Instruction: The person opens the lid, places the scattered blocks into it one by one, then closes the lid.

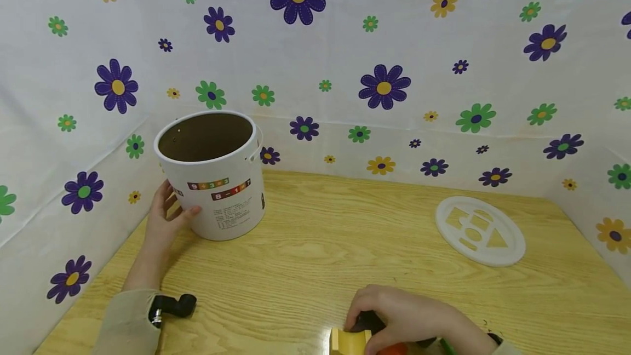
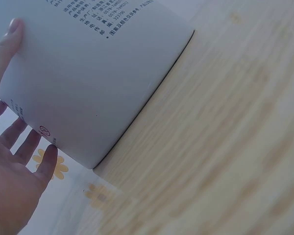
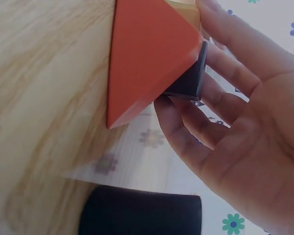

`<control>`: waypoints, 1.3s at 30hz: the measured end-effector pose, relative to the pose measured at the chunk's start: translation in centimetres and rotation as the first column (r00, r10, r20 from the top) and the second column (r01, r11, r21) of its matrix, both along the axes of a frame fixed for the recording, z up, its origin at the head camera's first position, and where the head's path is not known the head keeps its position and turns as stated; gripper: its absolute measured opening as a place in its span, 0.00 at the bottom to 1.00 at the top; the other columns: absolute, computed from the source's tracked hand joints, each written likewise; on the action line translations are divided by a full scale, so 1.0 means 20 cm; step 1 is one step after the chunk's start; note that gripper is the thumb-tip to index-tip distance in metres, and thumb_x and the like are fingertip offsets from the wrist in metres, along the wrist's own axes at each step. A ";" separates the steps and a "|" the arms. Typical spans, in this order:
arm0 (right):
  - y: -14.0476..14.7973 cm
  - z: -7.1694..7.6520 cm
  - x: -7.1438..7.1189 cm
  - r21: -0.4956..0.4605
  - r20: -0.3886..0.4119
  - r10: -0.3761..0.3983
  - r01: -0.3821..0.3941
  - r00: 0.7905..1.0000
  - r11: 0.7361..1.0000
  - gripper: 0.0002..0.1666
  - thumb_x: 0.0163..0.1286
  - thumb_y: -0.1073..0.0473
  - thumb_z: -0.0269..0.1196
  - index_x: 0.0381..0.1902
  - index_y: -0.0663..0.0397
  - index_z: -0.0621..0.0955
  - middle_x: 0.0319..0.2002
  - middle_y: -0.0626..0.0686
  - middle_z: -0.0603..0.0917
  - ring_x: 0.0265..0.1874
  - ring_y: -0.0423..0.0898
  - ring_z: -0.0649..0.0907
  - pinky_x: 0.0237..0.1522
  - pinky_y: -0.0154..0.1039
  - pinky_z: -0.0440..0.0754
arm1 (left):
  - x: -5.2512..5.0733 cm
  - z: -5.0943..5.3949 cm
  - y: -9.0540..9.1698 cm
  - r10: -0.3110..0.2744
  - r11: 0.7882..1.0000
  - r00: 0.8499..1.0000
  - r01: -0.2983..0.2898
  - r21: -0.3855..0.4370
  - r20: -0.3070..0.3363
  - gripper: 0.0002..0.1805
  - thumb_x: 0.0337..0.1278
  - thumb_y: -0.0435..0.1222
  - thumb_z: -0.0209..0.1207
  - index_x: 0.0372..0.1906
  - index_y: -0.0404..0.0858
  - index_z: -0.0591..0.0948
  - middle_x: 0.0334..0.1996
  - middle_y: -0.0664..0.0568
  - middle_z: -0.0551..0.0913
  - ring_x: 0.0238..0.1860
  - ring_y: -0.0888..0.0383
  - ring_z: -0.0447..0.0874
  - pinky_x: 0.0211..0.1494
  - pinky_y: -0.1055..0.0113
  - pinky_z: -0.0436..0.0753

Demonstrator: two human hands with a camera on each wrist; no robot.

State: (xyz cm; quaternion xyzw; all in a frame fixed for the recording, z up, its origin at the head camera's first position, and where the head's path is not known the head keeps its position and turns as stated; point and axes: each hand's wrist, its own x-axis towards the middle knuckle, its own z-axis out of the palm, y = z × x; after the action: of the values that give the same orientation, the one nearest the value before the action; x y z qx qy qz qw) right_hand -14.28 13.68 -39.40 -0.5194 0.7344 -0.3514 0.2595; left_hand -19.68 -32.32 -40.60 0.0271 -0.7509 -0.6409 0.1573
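Observation:
A white bucket (image 1: 217, 201) with printed sums on its side stands upright at the left, its dark inside facing up. My left hand (image 1: 166, 221) holds its lower left side, thumb across the front and fingers round the far side. Low in the head view, my right hand (image 1: 401, 314) pinches a yellow block (image 1: 349, 341) with a hollowed top. Beneath that hand are a black block (image 3: 188, 81) and a red triangular block (image 3: 147, 54), seen close up in the right wrist view. The frame's bottom edge cuts off part of these blocks.
A white round lid (image 1: 510, 234) with shaped cutouts lies at the right on the wooden table (image 1: 315, 234). A green piece (image 1: 447, 346) shows beside the right wrist. Flower-printed white sheeting (image 1: 335, 43) rises behind the table and along both sides.

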 end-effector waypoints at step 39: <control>-0.24 0.33 -0.17 -0.133 -0.276 -0.078 0.042 0.958 0.990 0.06 0.67 0.63 0.63 0.41 0.47 0.80 0.39 0.41 0.79 0.35 0.34 0.76 0.36 0.30 0.81 | -0.07 -0.11 -0.06 0.004 1.000 1.000 -0.004 -0.016 0.000 0.46 0.60 0.35 0.62 0.76 0.55 0.47 0.75 0.49 0.47 0.73 0.45 0.45 0.72 0.43 0.51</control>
State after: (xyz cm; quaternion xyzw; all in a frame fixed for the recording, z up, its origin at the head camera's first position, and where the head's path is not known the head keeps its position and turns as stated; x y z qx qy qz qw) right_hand -17.65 8.96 -32.81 -0.5568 0.7556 -0.3276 0.1085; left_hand -21.04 -33.60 -42.73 0.0273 -0.7558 -0.6346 0.1589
